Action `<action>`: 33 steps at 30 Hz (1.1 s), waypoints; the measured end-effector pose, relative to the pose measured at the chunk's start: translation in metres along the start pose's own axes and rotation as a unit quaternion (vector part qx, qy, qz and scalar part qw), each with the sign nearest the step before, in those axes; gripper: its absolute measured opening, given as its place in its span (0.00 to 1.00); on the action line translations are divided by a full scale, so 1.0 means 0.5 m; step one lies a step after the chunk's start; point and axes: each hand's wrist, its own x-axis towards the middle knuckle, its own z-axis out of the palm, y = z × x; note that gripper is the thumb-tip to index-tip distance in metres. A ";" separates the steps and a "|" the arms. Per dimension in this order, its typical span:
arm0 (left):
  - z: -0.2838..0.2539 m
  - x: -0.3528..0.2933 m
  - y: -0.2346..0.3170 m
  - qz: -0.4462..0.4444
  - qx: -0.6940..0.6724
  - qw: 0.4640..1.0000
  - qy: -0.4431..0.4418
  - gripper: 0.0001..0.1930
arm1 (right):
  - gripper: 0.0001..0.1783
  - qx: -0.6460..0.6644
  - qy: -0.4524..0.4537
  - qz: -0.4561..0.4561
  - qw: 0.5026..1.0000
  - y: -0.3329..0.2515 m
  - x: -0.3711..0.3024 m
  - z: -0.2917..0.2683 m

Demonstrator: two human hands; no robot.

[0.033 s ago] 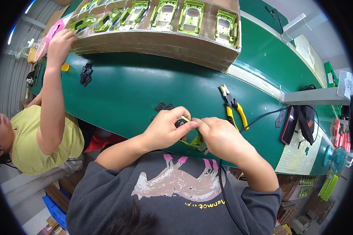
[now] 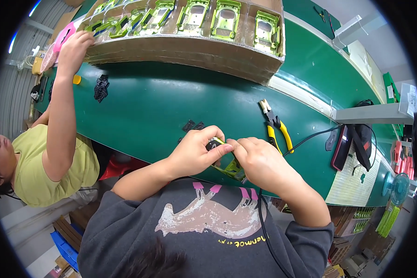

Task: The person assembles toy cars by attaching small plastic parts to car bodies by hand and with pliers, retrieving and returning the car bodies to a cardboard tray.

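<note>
1. At the near edge of the green table, seen from our head view, both our hands work close together. One green shell is between them, just in front of our shirt.
2. Our left hand is pinched on the top end of the shell, by a dark patch. Our right hand is curled, and its fingertips meet the left thumb. We cannot tell if it grips the shell or some small bit.
3. We think the step in hand is fixing or pressing something at that end. The next move seems to call for a steady left pinch and a gentle push from the right, so nothing slips or bends.
4. Near our left hand lie black bits, partly covered by it. Pliers lie past our right hand, not held.
5. Our fingers hide the working spot, and our right hand covers one side of the shell. We cannot see if the shell touches the table. The top of the box is cut off.
</note>
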 end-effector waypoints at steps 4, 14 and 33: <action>-0.008 0.002 -0.002 -0.012 -0.047 0.998 -0.034 0.12 | 0.18 -0.134 0.025 -0.046 0.990 0.004 0.009 -0.010; -0.051 0.024 0.011 -0.133 -0.265 0.946 -0.133 0.17 | 0.14 -0.037 0.214 -0.033 0.976 0.023 0.038 -0.056; -0.047 0.014 0.006 0.051 -0.325 0.925 0.189 0.16 | 0.16 -0.129 0.305 0.067 0.941 -0.071 0.063 0.048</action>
